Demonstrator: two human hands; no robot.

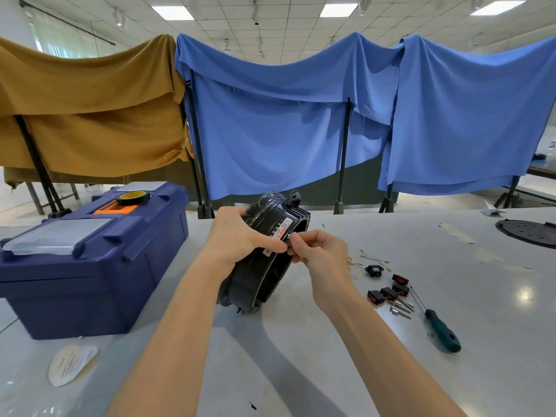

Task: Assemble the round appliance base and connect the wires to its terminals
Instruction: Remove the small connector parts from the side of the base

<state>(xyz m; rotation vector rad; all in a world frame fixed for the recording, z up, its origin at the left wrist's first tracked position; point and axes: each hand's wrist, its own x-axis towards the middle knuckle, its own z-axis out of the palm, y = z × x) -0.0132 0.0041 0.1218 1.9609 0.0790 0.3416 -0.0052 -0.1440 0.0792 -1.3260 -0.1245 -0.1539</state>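
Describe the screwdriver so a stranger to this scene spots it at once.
Look at the grey table, on its right half. Just right of the cluster of red-and-black rocker switches and loose screws lies the screwdriver, its thin shaft tip beside them. It alone there has a thick dark-green handle.

The round plate [528,233] is cut off at right; the label [282,227] print is too small.
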